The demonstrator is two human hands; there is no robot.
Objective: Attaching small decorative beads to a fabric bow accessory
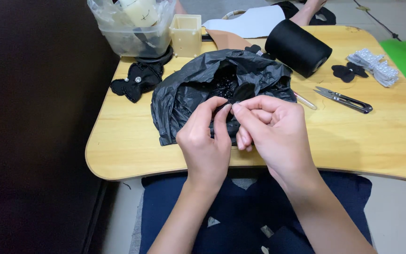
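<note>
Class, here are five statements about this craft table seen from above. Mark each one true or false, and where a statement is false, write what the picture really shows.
1. Both hands, the left hand and the right hand, pinch a small black piece between their fingertips. True.
2. The black plastic bag lies on the floor. False: it lies on the wooden table, just behind the hands.
3. The thread snips are held in the right hand. False: they lie on the table, to the right of the hands.
4. A large black spool lies on its side behind the bag. True.
5. The clear plastic tub stands at the table's near right corner. False: it stands at the far left.
</note>
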